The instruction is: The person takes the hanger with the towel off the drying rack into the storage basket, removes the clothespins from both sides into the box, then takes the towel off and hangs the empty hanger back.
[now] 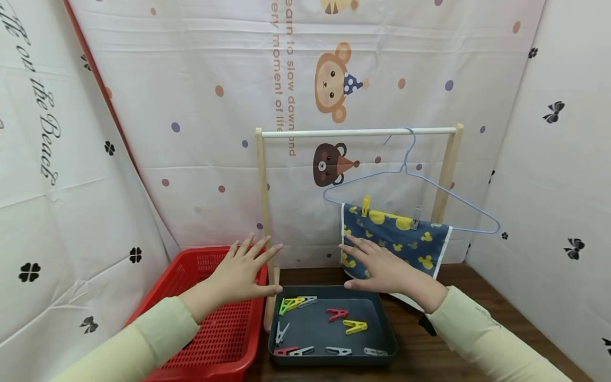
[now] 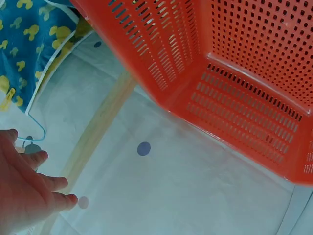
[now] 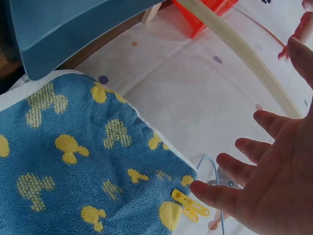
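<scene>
Both hands hang in the air with fingers spread, holding nothing. My left hand (image 1: 241,273) overlaps the inner edge of the red basket (image 1: 191,260) in the head view. Close in front of the towel, my right hand (image 1: 382,268) covers part of its lower left. The blue towel (image 1: 396,233) with yellow mouse-head prints hangs on a light blue wire hanger (image 1: 406,168). A yellow clothespin (image 1: 365,206) and a grey clothespin (image 1: 416,217) clip its top edge. Below the hands sits a dark tray (image 1: 329,318) with several clothespins, among them a yellow one (image 1: 355,327).
The hanger hooks over the white rod (image 1: 334,133) of a wooden rack (image 1: 263,185), near its right end. Everything stands on a dark wood table (image 1: 458,350). Printed cloth (image 1: 200,69) encloses the back and both sides.
</scene>
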`<control>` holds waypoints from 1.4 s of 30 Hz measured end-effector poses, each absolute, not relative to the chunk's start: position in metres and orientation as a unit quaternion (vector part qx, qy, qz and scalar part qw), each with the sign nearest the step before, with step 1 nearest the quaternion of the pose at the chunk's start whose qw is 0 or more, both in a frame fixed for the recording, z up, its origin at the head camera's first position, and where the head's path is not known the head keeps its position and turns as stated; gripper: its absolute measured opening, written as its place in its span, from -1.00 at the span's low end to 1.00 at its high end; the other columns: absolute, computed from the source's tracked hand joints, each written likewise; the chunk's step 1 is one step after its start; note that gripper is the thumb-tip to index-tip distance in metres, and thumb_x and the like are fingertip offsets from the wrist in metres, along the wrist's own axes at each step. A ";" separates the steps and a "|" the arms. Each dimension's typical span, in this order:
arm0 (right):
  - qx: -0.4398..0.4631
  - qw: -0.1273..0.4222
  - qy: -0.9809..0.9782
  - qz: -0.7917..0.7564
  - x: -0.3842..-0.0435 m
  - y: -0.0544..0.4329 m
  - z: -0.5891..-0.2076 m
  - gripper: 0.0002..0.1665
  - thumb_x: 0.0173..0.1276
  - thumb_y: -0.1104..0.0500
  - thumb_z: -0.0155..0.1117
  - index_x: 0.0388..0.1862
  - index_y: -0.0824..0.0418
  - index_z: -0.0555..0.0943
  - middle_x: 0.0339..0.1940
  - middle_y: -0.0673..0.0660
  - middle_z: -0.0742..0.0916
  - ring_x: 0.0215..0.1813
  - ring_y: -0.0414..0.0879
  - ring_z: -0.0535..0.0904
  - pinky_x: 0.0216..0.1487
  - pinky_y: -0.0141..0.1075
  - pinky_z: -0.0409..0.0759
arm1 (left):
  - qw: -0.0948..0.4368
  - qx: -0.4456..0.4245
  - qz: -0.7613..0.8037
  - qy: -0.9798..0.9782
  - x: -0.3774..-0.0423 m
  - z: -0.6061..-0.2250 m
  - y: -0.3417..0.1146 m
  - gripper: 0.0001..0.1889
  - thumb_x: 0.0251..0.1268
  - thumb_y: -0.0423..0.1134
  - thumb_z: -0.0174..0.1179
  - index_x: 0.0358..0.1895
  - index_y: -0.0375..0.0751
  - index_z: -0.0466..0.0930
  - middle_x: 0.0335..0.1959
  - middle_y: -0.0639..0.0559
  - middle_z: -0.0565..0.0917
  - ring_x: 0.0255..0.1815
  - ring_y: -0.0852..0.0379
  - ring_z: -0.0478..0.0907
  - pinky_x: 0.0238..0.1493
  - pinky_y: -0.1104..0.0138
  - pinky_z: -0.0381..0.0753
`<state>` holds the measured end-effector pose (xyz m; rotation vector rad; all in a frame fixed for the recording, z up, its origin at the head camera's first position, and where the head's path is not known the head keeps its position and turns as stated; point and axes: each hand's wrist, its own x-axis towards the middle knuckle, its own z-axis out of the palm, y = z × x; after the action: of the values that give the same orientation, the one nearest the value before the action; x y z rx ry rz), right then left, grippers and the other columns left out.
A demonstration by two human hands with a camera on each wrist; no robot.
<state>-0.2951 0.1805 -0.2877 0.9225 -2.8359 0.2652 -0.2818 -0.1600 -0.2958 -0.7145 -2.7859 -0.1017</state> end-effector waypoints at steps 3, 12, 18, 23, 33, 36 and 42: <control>0.308 0.075 -0.944 0.088 -0.295 0.180 -0.286 0.03 0.33 -0.30 0.36 0.62 0.11 0.25 0.66 0.34 0.26 0.60 0.42 0.21 0.46 0.40 0.27 | 0.130 -0.248 -0.035 -0.959 -0.280 -0.294 -0.161 -0.04 0.18 0.36 0.29 0.61 0.10 0.19 0.64 -0.19 0.22 0.66 -0.39 0.03 0.56 -0.36 0.02; 0.306 0.071 -0.946 0.077 -0.295 0.180 -0.272 0.02 0.33 -0.31 0.36 0.63 0.06 0.25 0.65 0.35 0.28 0.60 0.47 0.20 0.43 0.43 0.28 | 0.127 -0.247 -0.028 -0.960 -0.282 -0.289 -0.158 -0.07 0.19 0.32 0.29 0.60 0.09 0.22 0.62 -0.18 0.26 0.66 -0.34 0.05 0.56 -0.34 0.07; 0.302 0.072 -0.948 0.078 -0.294 0.182 -0.260 0.02 0.34 -0.30 0.36 0.64 0.04 0.23 0.66 0.35 0.25 0.61 0.44 0.18 0.43 0.43 0.28 | 0.139 -0.250 -0.009 -0.958 -0.282 -0.281 -0.161 -0.08 0.19 0.33 0.29 0.60 0.11 0.22 0.61 -0.16 0.28 0.66 -0.30 0.07 0.55 -0.33 0.11; 0.301 0.074 -0.948 0.078 -0.293 0.184 -0.256 0.03 0.35 -0.31 0.34 0.65 0.05 0.21 0.66 0.35 0.23 0.61 0.46 0.16 0.44 0.43 0.27 | 0.149 -0.255 -0.009 -0.955 -0.283 -0.273 -0.162 -0.08 0.21 0.33 0.29 0.60 0.09 0.23 0.61 -0.16 0.28 0.65 -0.30 0.09 0.55 -0.33 0.11; 0.283 0.125 -0.946 0.101 -0.291 0.192 -0.253 -0.15 0.42 -0.11 0.36 0.58 0.14 0.33 0.60 0.38 0.34 0.56 0.42 0.27 0.43 0.34 0.37 | 0.139 -0.266 -0.041 -0.953 -0.284 -0.260 -0.146 -0.09 0.25 0.34 0.26 0.61 0.10 0.20 0.61 -0.14 0.30 0.66 -0.31 0.11 0.55 -0.33 0.11; 0.272 0.143 -0.945 0.111 -0.291 0.199 -0.249 -0.21 0.46 -0.06 0.32 0.56 0.18 0.35 0.57 0.42 0.37 0.54 0.44 0.29 0.43 0.34 0.36 | 0.137 -0.276 -0.049 -0.950 -0.284 -0.255 -0.138 -0.10 0.26 0.34 0.24 0.61 0.12 0.20 0.59 -0.11 0.33 0.65 -0.27 0.14 0.56 -0.33 0.10; 0.236 0.196 -0.945 0.110 -0.291 0.217 -0.240 -0.29 0.52 0.01 0.26 0.53 0.26 0.36 0.52 0.45 0.41 0.49 0.46 0.34 0.39 0.36 0.38 | 0.135 -0.293 -0.069 -0.944 -0.287 -0.246 -0.122 -0.17 0.30 0.29 0.25 0.58 0.08 0.26 0.58 -0.11 0.35 0.62 -0.21 0.23 0.52 -0.27 0.25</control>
<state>-0.2909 0.2172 -0.2401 0.6603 -2.6486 0.3072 -0.2872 -0.1221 -0.2456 -0.8498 -2.7351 -0.1994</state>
